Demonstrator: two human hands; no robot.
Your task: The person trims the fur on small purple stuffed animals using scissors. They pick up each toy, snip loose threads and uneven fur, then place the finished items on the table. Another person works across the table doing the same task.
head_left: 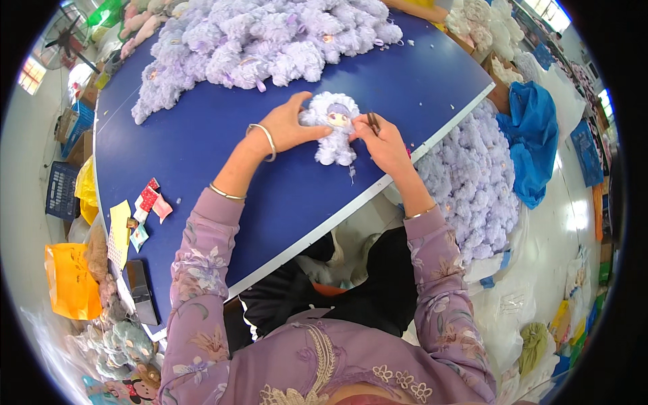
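Observation:
A fluffy pale-lilac plush doll with a small face lies on the blue table, its head away from me. My left hand grips it from the left, the thumb across its front just below the face. At the doll's right side, my right hand has thumb and finger pinched together against the fur. A small dark tool is tucked in that hand; its kind is mostly hidden by the fingers. Below the doll's feet, loose strands of fluff trail on the table.
A large heap of lilac plush dolls covers the table's far side. More fill a pile beyond the right edge, beside a blue plastic bag. Small packets and a dark box lie at left. Another person's arm shows at the top.

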